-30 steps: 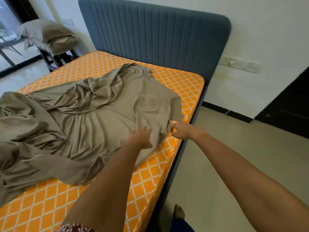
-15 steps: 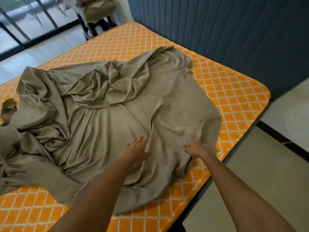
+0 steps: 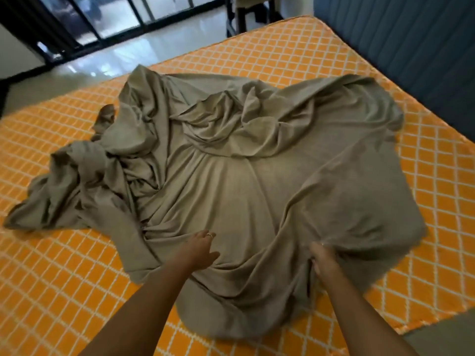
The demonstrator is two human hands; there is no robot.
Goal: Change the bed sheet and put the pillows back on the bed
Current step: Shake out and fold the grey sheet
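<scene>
Sheet (image 3: 231,191): taupe, rumpled, lying mid-frame on the mattress, bunched toward the left.
Right hand (image 3: 322,260): fingers curled into a fold of the sheet, gripping it; fingertips buried in cloth.
Left hand (image 3: 200,249): on the sheet, fingers partly bent; grip cannot be told.
Hidden: both arms cut off at the lower edge.
Mattress (image 3: 64,278): orange, white lattice pattern.
Headboard (image 3: 411,52): blue, upper right.
Floor (image 3: 123,55): glossy, upper left, beside dark-framed glass doors.

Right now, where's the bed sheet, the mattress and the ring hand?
bed sheet (image 3: 231,191), head view, on the smoother middle stretch of the tan cloth.
mattress (image 3: 64,291), head view, on bare orange checked cover near the front.
left hand (image 3: 199,249), head view, on its back, beside the ring.
</scene>
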